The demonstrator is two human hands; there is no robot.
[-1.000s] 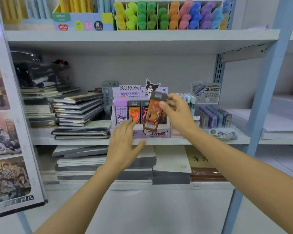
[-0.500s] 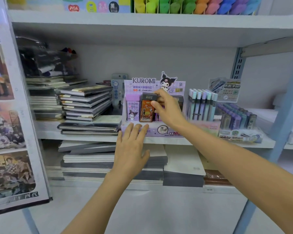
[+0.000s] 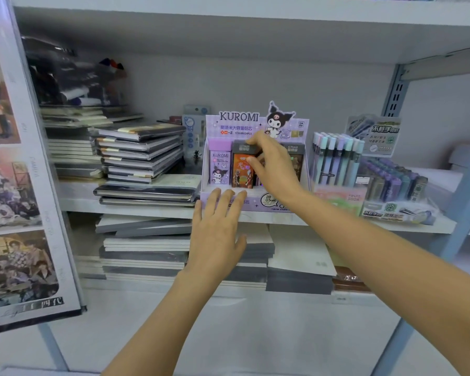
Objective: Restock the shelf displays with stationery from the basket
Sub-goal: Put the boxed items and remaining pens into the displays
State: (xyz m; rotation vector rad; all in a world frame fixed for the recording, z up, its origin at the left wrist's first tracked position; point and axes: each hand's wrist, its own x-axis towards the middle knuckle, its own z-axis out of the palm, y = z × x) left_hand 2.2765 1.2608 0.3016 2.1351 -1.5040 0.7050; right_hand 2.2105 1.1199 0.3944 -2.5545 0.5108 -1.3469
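- Squarely at the front edge of the shelf (image 3: 147, 210) stands the display box (image 3: 255, 123). Its header reads "KUROMI" and its front lip reads "2B 0.5mm".
- The right hand (image 3: 272, 164) reaches in over the box. Its grip pinches the dark cap of the orange pack (image 3: 240, 173).
- That pack stands upright in the front row, touching a purple pack (image 3: 219, 169) that is also marked "KUROMI".
- The left hand (image 3: 217, 232) is flat, its grip slack. The straight fingertips rest on the box's front lip.
- Stacked notebooks (image 3: 141, 153) crowd the box's left side.
- A pen display (image 3: 337, 158) marked "FRUIT SODA" sits just beside the box on the right.
- Open room runs from the header up to the upper shelf (image 3: 228, 20).
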